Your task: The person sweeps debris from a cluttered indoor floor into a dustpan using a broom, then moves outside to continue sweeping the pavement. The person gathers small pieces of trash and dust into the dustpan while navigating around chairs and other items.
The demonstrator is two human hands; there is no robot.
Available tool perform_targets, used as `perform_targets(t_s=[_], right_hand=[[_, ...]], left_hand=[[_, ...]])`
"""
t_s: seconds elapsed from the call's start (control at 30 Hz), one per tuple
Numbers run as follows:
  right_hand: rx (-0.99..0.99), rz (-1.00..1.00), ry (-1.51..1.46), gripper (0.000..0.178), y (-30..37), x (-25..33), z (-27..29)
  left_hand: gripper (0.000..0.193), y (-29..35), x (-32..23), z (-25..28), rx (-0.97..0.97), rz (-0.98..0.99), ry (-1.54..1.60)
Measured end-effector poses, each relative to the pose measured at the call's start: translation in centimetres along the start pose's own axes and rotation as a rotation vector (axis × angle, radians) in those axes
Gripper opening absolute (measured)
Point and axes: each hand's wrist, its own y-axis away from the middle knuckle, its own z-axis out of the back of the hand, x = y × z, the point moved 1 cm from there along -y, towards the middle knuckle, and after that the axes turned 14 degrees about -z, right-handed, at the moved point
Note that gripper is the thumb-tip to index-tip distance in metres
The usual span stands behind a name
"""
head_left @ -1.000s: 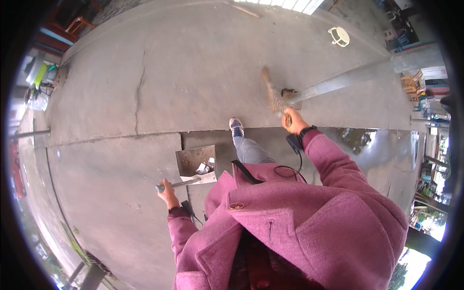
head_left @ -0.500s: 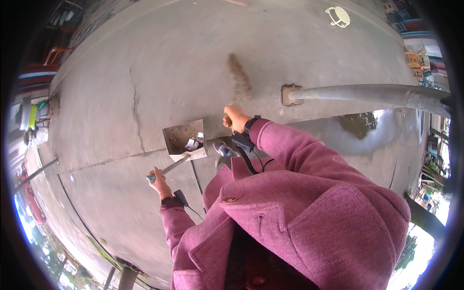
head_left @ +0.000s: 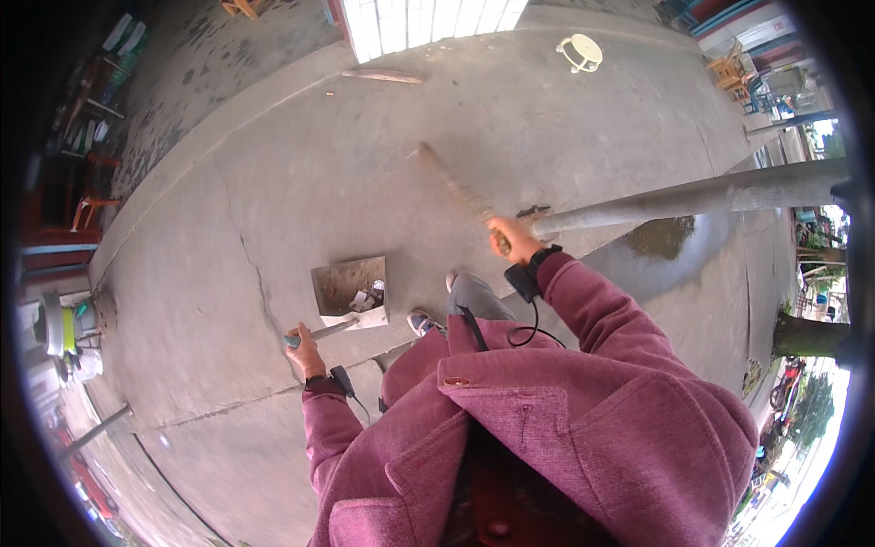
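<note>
My left hand (head_left: 304,352) is closed around the handle of a box-shaped dustpan (head_left: 374,317), which is low over the concrete floor; whether it touches cannot be told. Inside the pan lie brown dirt and crumpled white scraps (head_left: 363,298). My right hand (head_left: 516,240), out to the right, grips a short brown broom (head_left: 453,188). The broom slants away to the far left from my fist, its far end blurred by motion and above or on the floor. My shoe (head_left: 421,321) is just right of the dustpan.
A grey metal pole (head_left: 674,193) stands right of my right hand, near a puddle (head_left: 661,239). Farther off are a pale round stool (head_left: 583,51) and a plank (head_left: 383,77) on the floor. A long crack (head_left: 244,239) runs left of the dustpan.
My right hand has moved right and nearer with the broom, which slants more to the left. Legs have come into view, and the whole view has shifted. My left hand still holds the dustpan.
</note>
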Motion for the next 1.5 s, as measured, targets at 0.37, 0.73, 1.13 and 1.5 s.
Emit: perform_targets(t_s=[0.37, 0.73, 1.13, 1.5], right_hand=[[-0.328, 0.025, -0.264, 0.014, -12.7, 10.1, 14.6], [-0.185, -0.403, -0.065, 0.017, -10.9, 14.7, -3.2], [0.051, -0.196, 0.244, 0.018, -21.2, 30.5, -14.1], [-0.28, 0.226, 1.193, 0.029, -30.4, 28.6, -22.5]], left_hand=[[0.021, -6.9, -3.3, -5.1, 0.045, 0.08, -0.052], [0.023, -9.4, -6.7, -9.4, 0.011, 0.042, -0.145], [0.022, -13.7, -9.1, -8.6, -0.084, 0.115, -0.07], [0.024, -19.0, -7.6, -10.0, -0.051, 0.011, -0.122]])
